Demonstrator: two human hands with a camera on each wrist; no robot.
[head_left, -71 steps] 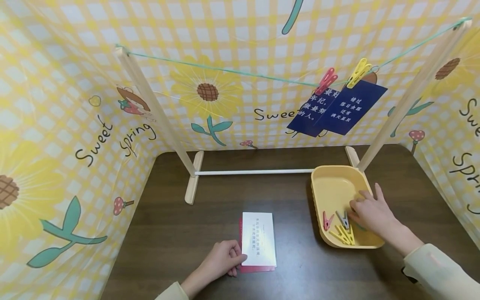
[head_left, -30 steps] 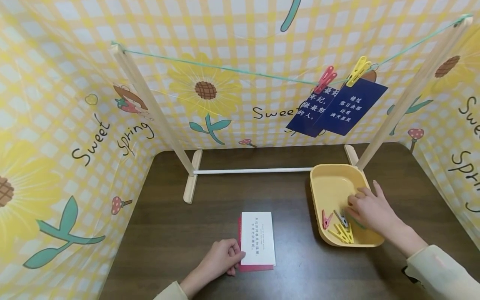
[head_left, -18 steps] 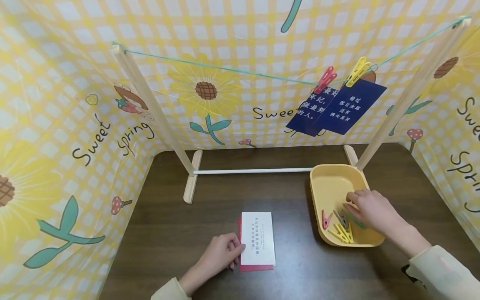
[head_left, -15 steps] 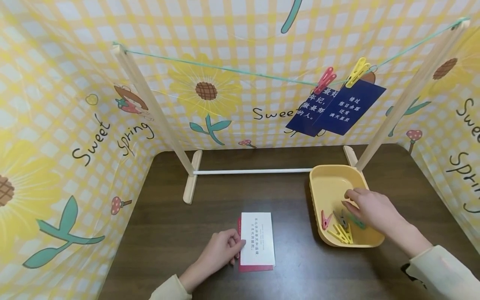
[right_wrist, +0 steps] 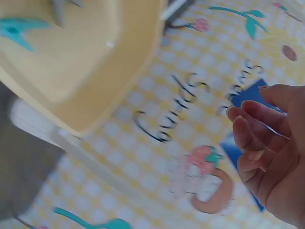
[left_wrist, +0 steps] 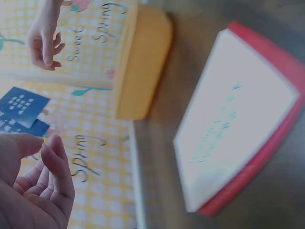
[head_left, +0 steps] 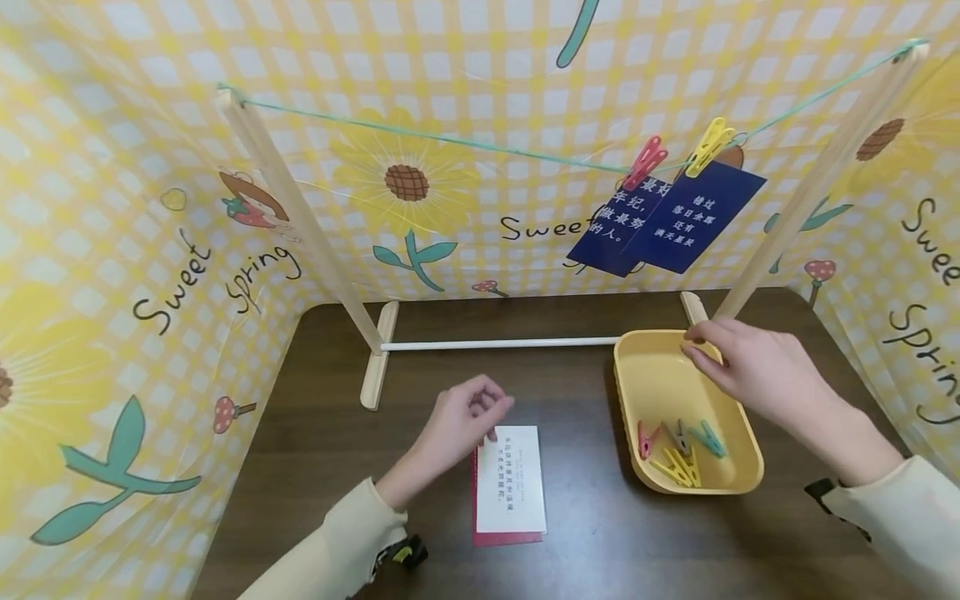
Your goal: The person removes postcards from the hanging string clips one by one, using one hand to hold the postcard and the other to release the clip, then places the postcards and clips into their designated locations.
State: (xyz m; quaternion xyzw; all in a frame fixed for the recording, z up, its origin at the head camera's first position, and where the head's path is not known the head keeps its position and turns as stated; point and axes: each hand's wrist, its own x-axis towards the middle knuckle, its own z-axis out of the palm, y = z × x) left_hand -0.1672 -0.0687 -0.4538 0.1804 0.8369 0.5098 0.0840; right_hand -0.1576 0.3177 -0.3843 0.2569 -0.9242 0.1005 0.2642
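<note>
My left hand is raised just above the far end of a white printed card; its fingers are loosely bent with nothing between them. A red card shows from under the white one. My right hand hovers over the far right rim of a yellow plastic basket, its thumb and fingers apart and holding nothing. Inside the basket lie a red clothespin, a grey clothespin, a green clothespin and yellow clothespins.
A green string runs between two wooden posts, joined low by a white rod. From it hang two dark blue cards, clipped by a red clothespin and a yellow clothespin. Patterned cloth surrounds the table.
My right hand has risen out of the basket, away from the clothespins, uncovering the green one. My left hand has lifted off the cards' left edge and moved forward.
</note>
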